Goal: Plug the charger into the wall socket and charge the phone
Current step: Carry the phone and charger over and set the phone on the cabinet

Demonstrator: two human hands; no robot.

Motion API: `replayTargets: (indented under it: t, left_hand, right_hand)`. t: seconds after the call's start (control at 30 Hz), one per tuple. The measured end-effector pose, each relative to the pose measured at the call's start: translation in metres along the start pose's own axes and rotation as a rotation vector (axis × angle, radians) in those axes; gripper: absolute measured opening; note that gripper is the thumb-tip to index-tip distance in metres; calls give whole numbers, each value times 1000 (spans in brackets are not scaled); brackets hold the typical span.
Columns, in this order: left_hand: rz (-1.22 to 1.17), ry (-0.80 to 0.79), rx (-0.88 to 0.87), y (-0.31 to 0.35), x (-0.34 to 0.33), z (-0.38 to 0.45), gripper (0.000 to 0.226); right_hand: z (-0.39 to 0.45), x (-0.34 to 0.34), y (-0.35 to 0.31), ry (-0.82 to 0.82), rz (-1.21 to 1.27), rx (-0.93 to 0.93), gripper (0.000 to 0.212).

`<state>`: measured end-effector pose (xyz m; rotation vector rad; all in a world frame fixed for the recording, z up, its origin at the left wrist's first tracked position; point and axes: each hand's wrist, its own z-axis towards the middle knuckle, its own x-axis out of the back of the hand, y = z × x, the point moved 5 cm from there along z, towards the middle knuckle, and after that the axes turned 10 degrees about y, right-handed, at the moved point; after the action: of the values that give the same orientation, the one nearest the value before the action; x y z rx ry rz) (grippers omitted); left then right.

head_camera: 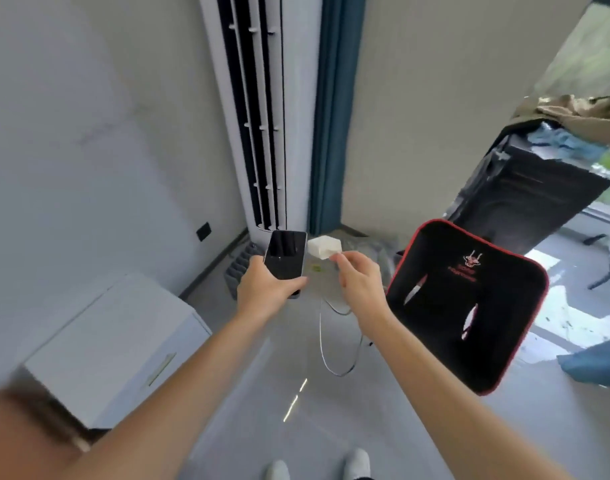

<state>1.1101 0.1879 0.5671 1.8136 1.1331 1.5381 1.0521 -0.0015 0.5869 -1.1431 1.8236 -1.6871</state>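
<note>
1. One phone (pixel 285 262) was held upright in the left hand (pixel 265 289), dark screen toward the camera; its lower end was hidden behind the closed fingers.
2. One white charger (pixel 324 248) sat just right of the phone, pinched at its near corner by the fingertips of the right hand (pixel 357 284). Its prongs could not be made out.
3. One thin cable (pixel 326 344) hung below the right hand in a loop above the floor (pixel 248 393); where its ends joined was hidden by the hand.
4. The two hands were near each other but apart.
5. A small dark socket (pixel 203 231) sat low on the left wall, well apart from the charger, too small to read.
6. Behind the hands stood one tall white air conditioner (pixel 262 109) with a blue curtain (pixel 334 109) beside it.
7. One white cabinet (pixel 116 344) stood lower left; one black, red-edged chair back (pixel 466 306) stood right, its print blurred.
8. Two shoes (pixel 357 462) were cut off at the bottom edge.
</note>
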Motion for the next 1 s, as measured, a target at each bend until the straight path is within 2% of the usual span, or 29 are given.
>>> replayTargets:
  t: [0.1, 0.23, 0.43, 0.57, 0.73, 0.87, 1.0]
  left_hand:
    - [-38, 118, 110, -24, 32, 22, 70]
    - [-71, 266, 244, -52, 65, 41, 58]
    - [-173, 455, 468, -91, 91, 54, 68]
    - [-204, 548, 551, -116, 104, 63, 69]
    - [-211, 631, 599, -158, 126, 89, 70]
    - [-233, 644, 641, -209, 141, 131, 71]
    - [-248, 625, 675, -270, 154, 191, 71]
  right_hand:
    - [15, -53, -1, -154, -12, -7, 18]
    - [33, -116, 5, -364, -23, -65, 22]
    - [47, -195, 10, -663, -145, -41, 19]
    - [47, -242, 16, -759, -198, -38, 22]
    - [44, -307, 31, -830, -281, -30, 16]
    - [46, -370, 54, -847, -337, -33, 25]
    - [50, -440, 85, -825, -381, -45, 24]
